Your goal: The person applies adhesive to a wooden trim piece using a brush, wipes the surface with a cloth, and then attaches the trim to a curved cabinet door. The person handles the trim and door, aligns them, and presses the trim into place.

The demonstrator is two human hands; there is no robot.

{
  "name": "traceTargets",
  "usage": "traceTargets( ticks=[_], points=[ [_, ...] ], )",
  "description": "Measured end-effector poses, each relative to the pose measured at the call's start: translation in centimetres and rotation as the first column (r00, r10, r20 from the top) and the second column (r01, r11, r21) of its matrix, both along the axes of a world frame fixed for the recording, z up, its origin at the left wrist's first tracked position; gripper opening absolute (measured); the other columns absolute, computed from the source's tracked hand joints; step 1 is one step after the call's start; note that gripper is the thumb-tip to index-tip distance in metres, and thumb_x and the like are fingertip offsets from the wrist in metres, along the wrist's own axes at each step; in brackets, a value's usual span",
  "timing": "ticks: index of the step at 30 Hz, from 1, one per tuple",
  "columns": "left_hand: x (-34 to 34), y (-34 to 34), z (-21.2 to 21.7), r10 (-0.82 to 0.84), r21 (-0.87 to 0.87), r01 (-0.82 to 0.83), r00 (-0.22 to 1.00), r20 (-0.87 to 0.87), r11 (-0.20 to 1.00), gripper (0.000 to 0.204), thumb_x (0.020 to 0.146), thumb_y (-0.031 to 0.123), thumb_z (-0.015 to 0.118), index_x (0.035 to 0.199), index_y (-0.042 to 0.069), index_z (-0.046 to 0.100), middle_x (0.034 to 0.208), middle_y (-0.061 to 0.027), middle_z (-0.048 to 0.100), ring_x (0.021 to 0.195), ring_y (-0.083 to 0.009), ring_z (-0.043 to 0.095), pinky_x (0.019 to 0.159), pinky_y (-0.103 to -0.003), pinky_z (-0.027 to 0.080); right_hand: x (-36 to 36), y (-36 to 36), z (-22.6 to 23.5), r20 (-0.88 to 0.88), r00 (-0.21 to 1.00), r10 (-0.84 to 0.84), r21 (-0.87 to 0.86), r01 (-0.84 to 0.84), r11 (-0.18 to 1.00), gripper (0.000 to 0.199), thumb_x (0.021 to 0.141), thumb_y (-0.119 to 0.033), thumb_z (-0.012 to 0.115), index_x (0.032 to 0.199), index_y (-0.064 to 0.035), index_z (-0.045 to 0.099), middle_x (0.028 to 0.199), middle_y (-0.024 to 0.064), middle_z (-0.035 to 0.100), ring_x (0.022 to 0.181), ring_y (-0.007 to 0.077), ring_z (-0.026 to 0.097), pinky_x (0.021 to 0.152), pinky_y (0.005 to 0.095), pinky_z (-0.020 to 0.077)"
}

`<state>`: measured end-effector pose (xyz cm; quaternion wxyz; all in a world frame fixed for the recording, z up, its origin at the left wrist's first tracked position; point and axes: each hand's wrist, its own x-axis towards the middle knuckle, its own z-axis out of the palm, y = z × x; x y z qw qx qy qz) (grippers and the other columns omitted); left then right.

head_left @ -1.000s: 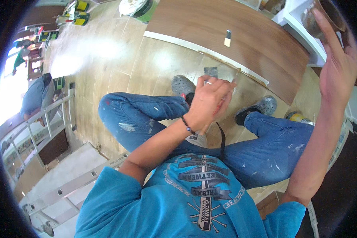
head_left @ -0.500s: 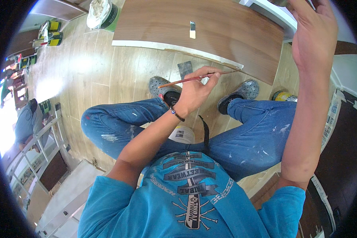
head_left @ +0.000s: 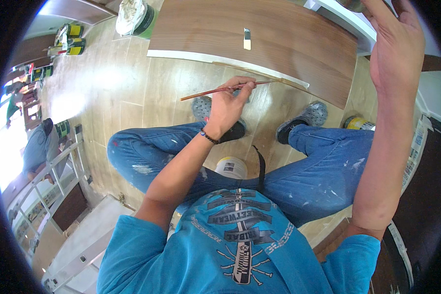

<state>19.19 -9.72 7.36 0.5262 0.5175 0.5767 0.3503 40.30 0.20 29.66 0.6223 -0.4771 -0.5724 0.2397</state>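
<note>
Basically, L hand (head_left: 229,105) is just this side of the brown board (head_left: 299,49), thumb & fingers pinched together on a thin brush (head_left: 206,92). Brush lies nearly level, reddish handle pointing off to the left, tip at the board's near edge, where a thin brown strip (head_left: 245,69) runs along; looks to be touching, contact too small to be sure. White edging (head_left: 181,54) also runs along that side of the board.

R hand (head_left: 394,54) is raised, past the board's R end, fingers spread round a dark container (head_left: 352,4); pic edge cuts it off, so can't tell the full grip.

On the board: a small flat tool (head_left: 247,39), black one end, cream the other. Green bucket (head_left: 147,24) w/ white cover just beside the board's L end. Yellow-labelled can (head_left: 358,123) nr its R corner. White bucket (head_left: 232,168) this side of it, btw the person's legs. Ladder (head_left: 59,169) & another person (head_left: 36,147), bent over, well off to the board's left.
</note>
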Motion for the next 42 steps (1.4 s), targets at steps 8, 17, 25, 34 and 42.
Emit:
traceTargets(
  ticks=[8,17,25,34,42],
  points=[
    [-5.7,0.6,-0.6,0.175,-0.002,-0.175,0.982,0.073,0.985,0.022,0.104,0.014,0.07,0.115,-0.004,0.076,0.106,-0.0137,0.08,0.103,-0.0185,0.075,0.095,-0.032,0.055,1.5,0.3,-0.3,-0.029,0.987,0.157,0.012,-0.157,0.988,0.048,0.091,-0.014,0.086,0.134,-0.0016,0.068,0.122,0.0081,0.071,0.113,0.0193,0.067,0.1,0.0329,0.052],
    [-12.2,0.6,1.6,0.376,0.168,-0.349,0.909,-0.18,0.922,0.024,0.106,0.014,0.068,0.12,-0.005,0.074,0.112,-0.0161,0.078,0.105,-0.0206,0.074,0.096,-0.032,0.057,0.6,-0.4,0.0,-0.022,0.99,0.138,0.01,-0.138,0.99,0.047,0.092,-0.014,0.085,0.134,-0.002,0.069,0.123,0.0088,0.072,0.116,0.0193,0.067,0.101,0.0334,0.0523],
    [-11.4,-0.4,2.9,0.413,0.546,0.048,0.601,-0.684,0.836,0.016,0.097,0.012,0.076,0.113,0.012,0.079,0.1,-0.0069,0.079,0.096,-0.023,0.074,0.096,-0.042,0.049,7.0,3.0,-4.0,0.239,0.968,0.078,-0.052,-0.068,0.996,0.04,0.101,-0.012,0.077,0.138,-0.0016,0.069,0.141,0.012,0.067,0.132,0.0218,0.064,0.117,0.0375,0.0487],
    [-8.2,-0.7,3.1,0.277,0.512,0.164,0.684,-0.675,0.843,0.015,0.093,0.009,0.074,0.108,0.012,0.077,0.096,-0.0061,0.076,0.092,-0.0254,0.071,0.099,-0.044,0.046,4.5,3.8,-2.2,-0.005,0.94,0.341,0.053,-0.34,0.939,0.054,0.09,-0.004,0.087,0.137,0.0038,0.059,0.121,0.0138,0.07,0.107,0.0208,0.068,0.094,0.0325,0.0574],
    [-9.7,-0.1,3.0,0.425,0.567,0.079,0.581,-0.695,0.82,0.015,0.095,0.01,0.074,0.109,0.013,0.077,0.095,-0.0062,0.077,0.09,-0.0254,0.071,0.099,-0.045,0.044,4.1,3.4,-2.1,-0.05,0.947,0.317,0.073,-0.313,0.947,0.053,0.091,-0.004,0.086,0.136,0.0047,0.059,0.119,0.0139,0.071,0.105,0.021,0.069,0.094,0.0334,0.0583]
  ],
)
